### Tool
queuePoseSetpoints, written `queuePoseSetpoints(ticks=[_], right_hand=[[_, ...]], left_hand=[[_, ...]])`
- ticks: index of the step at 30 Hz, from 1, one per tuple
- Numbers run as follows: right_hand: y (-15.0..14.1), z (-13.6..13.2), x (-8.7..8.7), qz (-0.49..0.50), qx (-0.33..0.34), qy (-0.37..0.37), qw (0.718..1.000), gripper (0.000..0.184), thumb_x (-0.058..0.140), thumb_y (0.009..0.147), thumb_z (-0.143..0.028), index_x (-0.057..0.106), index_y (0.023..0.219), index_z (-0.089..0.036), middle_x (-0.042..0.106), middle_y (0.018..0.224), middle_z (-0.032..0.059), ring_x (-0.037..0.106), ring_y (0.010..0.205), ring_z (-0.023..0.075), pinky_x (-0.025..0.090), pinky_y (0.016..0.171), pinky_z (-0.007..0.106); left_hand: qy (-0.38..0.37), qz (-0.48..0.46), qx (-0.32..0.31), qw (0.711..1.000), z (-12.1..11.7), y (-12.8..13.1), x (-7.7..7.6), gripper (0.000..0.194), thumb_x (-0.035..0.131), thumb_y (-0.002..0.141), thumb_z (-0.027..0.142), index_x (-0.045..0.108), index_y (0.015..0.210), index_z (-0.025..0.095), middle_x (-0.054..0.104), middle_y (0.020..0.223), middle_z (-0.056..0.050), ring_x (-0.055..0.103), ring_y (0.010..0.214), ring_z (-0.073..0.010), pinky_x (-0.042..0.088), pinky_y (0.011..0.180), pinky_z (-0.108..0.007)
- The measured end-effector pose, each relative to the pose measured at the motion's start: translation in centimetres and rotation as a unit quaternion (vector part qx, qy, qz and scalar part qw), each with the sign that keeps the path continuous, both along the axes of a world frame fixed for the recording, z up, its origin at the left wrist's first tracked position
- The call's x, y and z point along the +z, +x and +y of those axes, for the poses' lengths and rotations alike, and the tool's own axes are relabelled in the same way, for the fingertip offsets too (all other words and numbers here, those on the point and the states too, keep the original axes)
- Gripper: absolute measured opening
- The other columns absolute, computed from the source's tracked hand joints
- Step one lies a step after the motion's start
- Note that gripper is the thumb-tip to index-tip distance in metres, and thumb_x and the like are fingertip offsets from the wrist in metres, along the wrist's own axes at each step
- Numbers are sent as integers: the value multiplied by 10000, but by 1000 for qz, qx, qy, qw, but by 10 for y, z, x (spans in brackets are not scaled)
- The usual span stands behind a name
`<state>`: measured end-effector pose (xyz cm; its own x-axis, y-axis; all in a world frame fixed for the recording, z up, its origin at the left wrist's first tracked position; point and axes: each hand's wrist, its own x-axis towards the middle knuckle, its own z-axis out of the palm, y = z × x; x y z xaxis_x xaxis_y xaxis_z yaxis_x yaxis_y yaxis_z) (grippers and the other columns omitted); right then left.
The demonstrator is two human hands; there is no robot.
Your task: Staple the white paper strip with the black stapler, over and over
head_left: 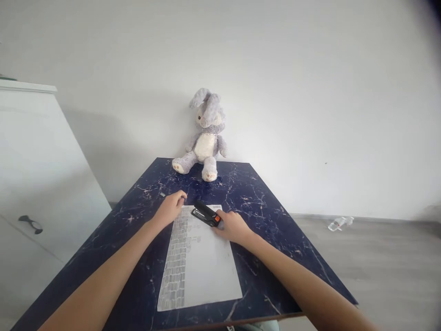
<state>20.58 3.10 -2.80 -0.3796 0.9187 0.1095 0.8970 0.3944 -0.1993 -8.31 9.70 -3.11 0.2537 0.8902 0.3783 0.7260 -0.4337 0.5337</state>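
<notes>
A black stapler (pixel 203 213) with an orange patch lies over the top part of a printed paper sheet (pixel 210 271), its jaw pointing to the upper left. My right hand (pixel 232 225) is closed around the stapler's rear end. By the sheet's top left corner, my left hand (pixel 174 205) has its fingers curled together. Whatever those fingers may pinch is too small or hidden to make out. A small greyish piece (pixel 162 194) rests on the table just left of that hand.
A grey plush rabbit (pixel 206 138) sits at the far end of the dark blue marbled table (pixel 275 239), against the wall. To the left stands a white cabinet (pixel 44 161) with a black handle. A crumpled clear plastic item (pixel 340 223) lies on the floor at right.
</notes>
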Motion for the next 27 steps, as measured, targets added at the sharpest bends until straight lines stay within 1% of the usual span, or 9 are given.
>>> queuePoseSetpoints(ticks=[3,6,10,13,16,19,22,25,27], right_hand=[[16,5,5,46,2,-3,999,488,741,792,-571,633,1132,-238,740,902,71,710,833,296,460,706,319],[4,7,-1,120,-13,22,992,606,720,829,-591,571,1298,-237,744,1054,96,710,915,299,483,735,331],[-9,10,-7,165,18,33,986,396,631,928,-331,590,1317,-264,729,1173,87,703,995,276,497,812,335],[7,17,-4,221,9,54,974,358,606,906,-232,641,1260,-263,739,1164,68,701,1017,271,511,878,357],[33,23,2,289,-18,93,953,400,618,877,-222,651,1275,-246,742,1166,80,697,1041,284,524,913,388],[45,23,5,330,-25,75,941,392,649,856,-269,685,1245,-234,757,1099,82,710,972,287,550,878,411],[36,18,2,371,33,18,928,392,675,847,-305,710,1231,-237,758,1127,69,713,978,267,562,890,405],[18,16,-5,393,86,-24,915,390,695,836,-284,729,1224,-251,755,1174,60,707,1045,260,547,957,414],[11,18,-10,402,97,-43,910,389,713,821,-275,740,1208,-253,760,1171,55,708,1058,259,537,986,424]], left_hand=[[17,30,-62,997,-10,30,-12,273,444,994,299,652,1153,225,692,1123,-97,655,1058,-270,497,929,-398],[20,60,-95,993,-13,39,-22,307,472,1008,321,635,1248,222,648,1283,-118,592,1218,-293,450,1055,-447],[-4,104,-114,988,-12,36,-27,376,524,1005,376,614,1340,230,605,1406,-122,534,1309,-318,415,1100,-485],[-28,108,-135,984,-12,30,-26,453,568,985,384,573,1423,269,574,1464,-100,491,1369,-315,382,1141,-487],[-46,101,-150,982,-13,26,-23,464,573,976,366,574,1434,294,578,1465,-79,490,1376,-308,371,1160,-486],[-61,73,-145,985,-15,28,-20,440,568,971,372,609,1400,283,601,1435,-87,527,1342,-312,392,1149,-481],[-89,33,-129,987,-19,34,-18,514,620,937,461,595,1411,264,605,1430,-105,562,1312,-324,421,1129,-466],[-108,21,-134,985,-20,40,-17,720,788,780,527,580,1414,256,622,1398,-126,604,1253,-351,471,1075,-462],[-113,18,-146,983,-21,42,-18,750,833,726,519,599,1384,246,639,1363,-138,632,1207,-354,499,1038,-457]])
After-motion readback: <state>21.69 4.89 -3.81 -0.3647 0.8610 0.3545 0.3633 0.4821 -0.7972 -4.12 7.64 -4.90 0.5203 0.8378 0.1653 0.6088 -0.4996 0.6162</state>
